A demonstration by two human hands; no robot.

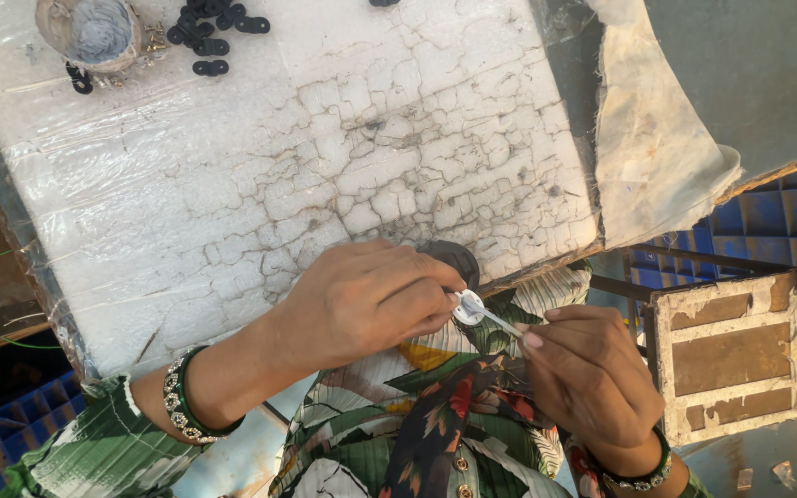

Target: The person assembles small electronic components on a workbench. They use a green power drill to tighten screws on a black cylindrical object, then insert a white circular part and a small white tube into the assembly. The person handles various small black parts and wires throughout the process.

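1. The cracked white foam board point(306, 157), wrapped in clear plastic, covers the table; both hands work just past its near edge, over the person's lap, with the board's middle bare.
2. The left hand point(362, 300) pinches a small white ring-shaped piece point(469, 307) beside a dark disc point(454, 258) on that edge.
3. The right hand point(588, 373) grips a thin white stick point(502, 323), its long axis slanting up-left, tip touching the piece.
4. At the board's far left corner, a small bowl point(94, 32) holds greyish paste; black links point(209, 28) lie beside it.

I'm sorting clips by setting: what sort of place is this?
Probably a small handicraft workbench: a cracked white foam board wrapped in plastic, small black linked pieces on it, a small pot of grey paste beside them.
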